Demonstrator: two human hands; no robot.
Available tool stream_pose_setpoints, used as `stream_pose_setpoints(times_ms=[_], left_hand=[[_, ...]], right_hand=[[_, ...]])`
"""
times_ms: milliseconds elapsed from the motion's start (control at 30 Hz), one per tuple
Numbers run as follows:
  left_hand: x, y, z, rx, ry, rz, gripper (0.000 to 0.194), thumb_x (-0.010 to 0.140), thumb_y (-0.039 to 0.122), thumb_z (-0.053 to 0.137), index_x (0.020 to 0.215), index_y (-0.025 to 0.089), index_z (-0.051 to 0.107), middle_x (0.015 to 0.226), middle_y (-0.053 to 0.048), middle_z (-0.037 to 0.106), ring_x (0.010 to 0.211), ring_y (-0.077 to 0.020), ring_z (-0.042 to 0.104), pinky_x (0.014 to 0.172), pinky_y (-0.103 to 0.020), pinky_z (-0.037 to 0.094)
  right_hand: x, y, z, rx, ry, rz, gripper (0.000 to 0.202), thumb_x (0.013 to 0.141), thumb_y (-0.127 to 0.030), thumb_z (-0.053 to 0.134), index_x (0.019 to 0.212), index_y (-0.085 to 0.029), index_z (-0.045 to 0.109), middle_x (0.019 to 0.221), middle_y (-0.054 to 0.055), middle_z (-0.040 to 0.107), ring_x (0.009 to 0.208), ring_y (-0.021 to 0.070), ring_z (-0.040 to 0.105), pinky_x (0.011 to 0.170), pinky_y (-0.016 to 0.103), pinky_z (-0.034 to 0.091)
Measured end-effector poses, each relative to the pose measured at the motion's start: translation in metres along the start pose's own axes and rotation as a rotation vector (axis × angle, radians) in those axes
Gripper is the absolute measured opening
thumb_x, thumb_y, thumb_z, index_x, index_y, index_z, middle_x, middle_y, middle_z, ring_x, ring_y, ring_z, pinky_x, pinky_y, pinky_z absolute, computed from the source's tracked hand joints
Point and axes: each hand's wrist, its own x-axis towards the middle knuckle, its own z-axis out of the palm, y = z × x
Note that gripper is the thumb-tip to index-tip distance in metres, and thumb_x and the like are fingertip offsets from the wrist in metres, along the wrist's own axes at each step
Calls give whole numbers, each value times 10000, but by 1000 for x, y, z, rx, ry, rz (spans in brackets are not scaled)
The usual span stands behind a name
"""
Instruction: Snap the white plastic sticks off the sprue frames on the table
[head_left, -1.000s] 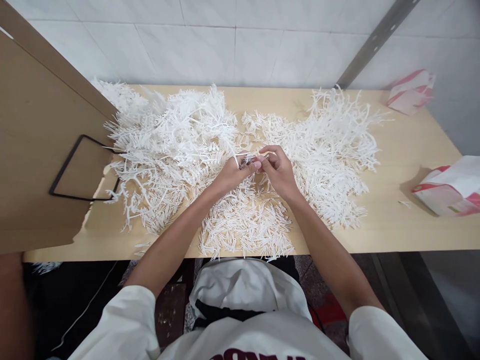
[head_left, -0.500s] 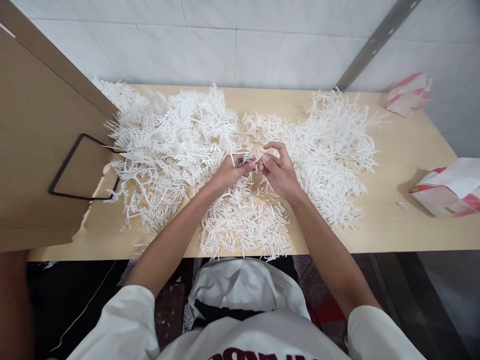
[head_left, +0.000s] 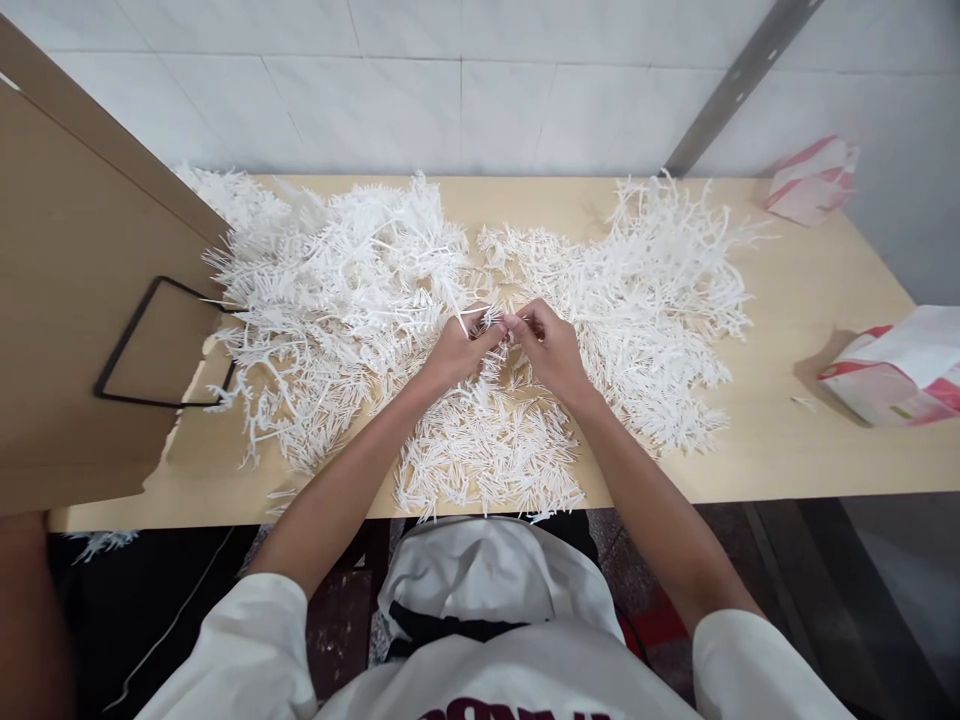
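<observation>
My left hand (head_left: 461,350) is closed on a white branched plastic sprig (head_left: 486,318), whose thin tips stick out past the fingers. Against it, my right hand (head_left: 549,345) pinches at the same sprig, thumb and fingertips pressed together and meeting the left fingertips. How much each finger grips is partly hidden. A tangled heap of white sprigs (head_left: 352,270) lies to the left of my hands, and another heap (head_left: 645,300) lies to the right. Short white loose pieces (head_left: 487,450) are spread between my forearms, near the front edge.
A cardboard sheet or box side (head_left: 90,280) stands at the left, with a black wire frame (head_left: 112,350) by it. Two pink and white packets (head_left: 892,370) (head_left: 814,180) sit at the right. A metal post (head_left: 739,85) rises before the tiled wall (head_left: 405,110). The wooden table (head_left: 772,440) lies beneath.
My right hand has moved slightly left and its raised fingers have curled in, so its fingertips now meet the left hand's. The left hand stays nearly in place. The view has shifted slightly.
</observation>
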Motion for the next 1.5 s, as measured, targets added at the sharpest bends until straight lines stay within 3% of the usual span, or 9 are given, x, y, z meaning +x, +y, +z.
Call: stream_pose_setpoints(times_ms=[200,400,600,733,867,1033,1133,1333,1500], left_hand=[[-1,-1,-4,188,-40,62,244,845,401,589,869,159,571,768,3,556,715,-105,489,677,-236,391],[-1,-3,-6,376,-92,96,101,825,256,534,770,178,503,657,28,492,624,-99,420,602,-232,335],[-4,-2,2,516,-13,120,122,807,191,513,702,192,450,608,29,454,552,-97,354,571,-258,291],[-4,-5,1,601,127,159,150,779,117,521,680,197,443,613,27,403,544,-100,291,583,-285,253],[-1,-7,-7,515,229,159,94,803,136,538,743,204,512,613,34,415,553,-101,311,593,-283,258],[1,-5,-6,282,144,109,68,849,258,563,856,192,572,678,25,506,616,-100,421,631,-260,339],[2,-4,-2,91,113,83,173,833,343,617,862,176,581,727,9,546,659,-104,481,648,-248,388],[0,-4,-1,-1,33,29,284,820,436,635,863,162,573,719,7,555,656,-102,509,645,-233,418],[-3,-1,2,162,94,37,217,852,375,582,809,166,540,684,29,502,616,-82,433,603,-218,358]], right_hand=[[1,1,-1,-173,-90,-52,339,940,-484,420,718,-228,420,592,-44,459,544,101,393,563,276,309],[0,-1,3,-399,-124,-72,275,915,-307,450,673,-226,349,598,-25,467,536,113,371,551,287,266],[-1,2,4,-436,-130,-114,245,922,-301,402,692,-230,353,638,0,478,538,120,346,545,289,248],[-3,1,8,-459,-16,-81,212,911,-286,406,709,-232,367,631,-9,451,516,110,290,539,294,229],[-5,0,12,-379,97,-62,241,919,-333,427,704,-231,391,624,-20,460,543,114,358,581,304,307],[0,10,8,-186,130,-88,159,909,-389,489,916,-242,551,928,36,628,824,165,577,743,341,452],[3,11,5,-92,92,-99,273,930,-455,455,1014,-245,607,1067,58,652,1000,188,596,869,371,463],[2,2,4,-3,-79,-55,393,924,-555,417,1027,-239,627,977,36,691,849,162,618,762,311,466],[2,3,2,-221,-115,-181,417,976,-494,312,759,-211,527,722,11,583,665,127,508,663,282,381]])
